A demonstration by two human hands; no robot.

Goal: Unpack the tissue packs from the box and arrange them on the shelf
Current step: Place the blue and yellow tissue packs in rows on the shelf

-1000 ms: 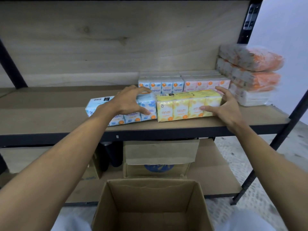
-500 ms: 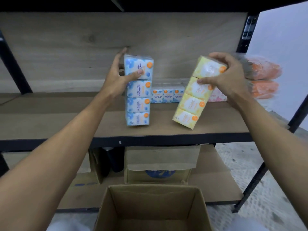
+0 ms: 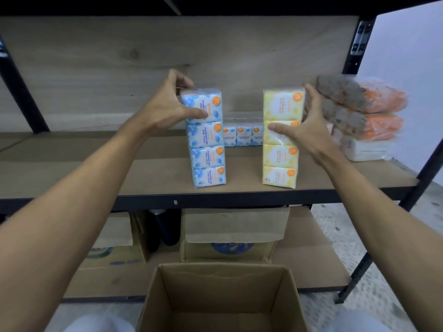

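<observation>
A blue tissue pack (image 3: 208, 154) stands upright on end on the wooden shelf (image 3: 96, 173), left of centre. My left hand (image 3: 167, 109) grips its top section, thumb in front and fingers behind. A yellow tissue pack (image 3: 280, 161) stands upright to the right. My right hand (image 3: 304, 125) holds its upper right side, thumb across the front. An open cardboard box (image 3: 223, 298) sits below me and looks empty.
More blue packs (image 3: 242, 136) lie at the back between the two upright ones. Orange-and-white wrapped bundles (image 3: 362, 116) are stacked at the shelf's right end. Cardboard boxes (image 3: 232, 233) sit on the lower shelf. Black metal posts (image 3: 422, 168) frame the rack.
Both packs went from lying flat at the shelf front to standing on end. The yellow pack, tilted half a second ago, is now upright. My right hand slid down its side.
</observation>
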